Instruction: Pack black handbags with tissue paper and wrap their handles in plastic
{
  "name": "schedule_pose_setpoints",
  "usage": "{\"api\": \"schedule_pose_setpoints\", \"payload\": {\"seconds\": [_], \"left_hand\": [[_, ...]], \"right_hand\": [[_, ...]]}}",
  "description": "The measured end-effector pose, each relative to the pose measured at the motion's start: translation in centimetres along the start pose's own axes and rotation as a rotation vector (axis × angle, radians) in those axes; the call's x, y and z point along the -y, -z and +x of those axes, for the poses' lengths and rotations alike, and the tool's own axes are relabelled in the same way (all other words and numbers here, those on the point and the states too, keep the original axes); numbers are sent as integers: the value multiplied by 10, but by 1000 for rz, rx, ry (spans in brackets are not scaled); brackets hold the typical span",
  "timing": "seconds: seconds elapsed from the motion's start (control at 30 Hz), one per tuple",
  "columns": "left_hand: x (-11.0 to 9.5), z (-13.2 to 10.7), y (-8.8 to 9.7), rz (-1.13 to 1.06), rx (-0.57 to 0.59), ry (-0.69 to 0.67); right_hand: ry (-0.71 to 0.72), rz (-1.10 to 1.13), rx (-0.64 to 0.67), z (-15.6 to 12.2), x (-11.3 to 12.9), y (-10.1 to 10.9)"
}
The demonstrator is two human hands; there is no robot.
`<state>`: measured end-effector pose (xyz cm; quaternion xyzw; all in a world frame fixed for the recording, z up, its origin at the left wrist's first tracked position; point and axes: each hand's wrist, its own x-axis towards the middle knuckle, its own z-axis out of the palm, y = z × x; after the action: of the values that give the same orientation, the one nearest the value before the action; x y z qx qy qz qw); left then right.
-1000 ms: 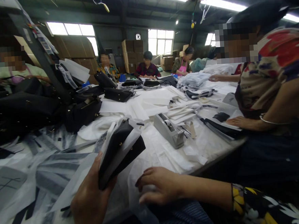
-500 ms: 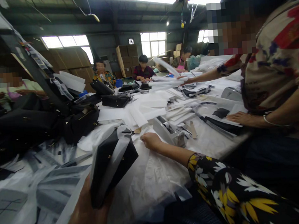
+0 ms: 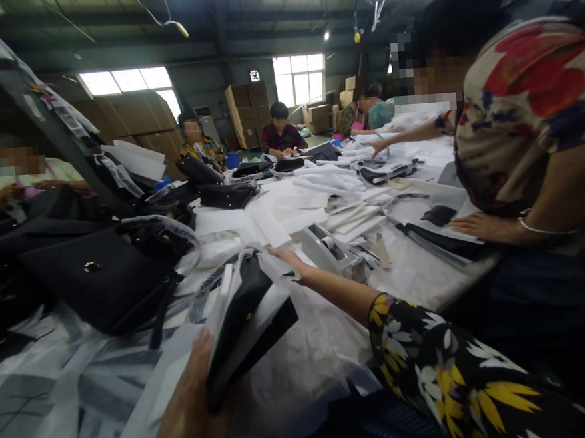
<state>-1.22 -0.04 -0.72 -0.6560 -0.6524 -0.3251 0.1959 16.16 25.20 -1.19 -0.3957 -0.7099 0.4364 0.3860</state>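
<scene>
A small black handbag (image 3: 257,308) is tilted on its end in front of me, with white sheet on its sides and a clear-wrapped handle (image 3: 247,252) at its top. My left hand (image 3: 192,403) is closed around its lower near side, thumb up along the edge. At the bag's far top end, my right hand (image 3: 289,262) grips beside the wrapped handle, its fingertips partly hidden. A grey tape dispenser (image 3: 332,251) stands just beyond my right wrist. White sheets (image 3: 267,221) lie behind the bag.
Larger black bags (image 3: 96,279) are heaped at left beside a slanted post (image 3: 50,129). Clear plastic strips (image 3: 114,385) cover the near left. At right, a co-worker's hand (image 3: 468,225) rests by a black bag (image 3: 439,239); other people sit across the table.
The handbag and my left hand have moved right, toward my right hand. A larger black bag now lies forward on the left heap. The co-worker's far hand has let go of white sheets.
</scene>
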Motion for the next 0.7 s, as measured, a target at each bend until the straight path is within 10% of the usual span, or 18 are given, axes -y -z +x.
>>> {"api": "schedule_pose_setpoints", "payload": {"seconds": [0.37, 0.7], "left_hand": [[-2, -17, -15, 81, 22, -459], [-12, -30, -20, 143, 28, -562]], "right_hand": [[77, 144, -372, -118, 35, 77], [341, -554, 336, -60, 67, 17]]}}
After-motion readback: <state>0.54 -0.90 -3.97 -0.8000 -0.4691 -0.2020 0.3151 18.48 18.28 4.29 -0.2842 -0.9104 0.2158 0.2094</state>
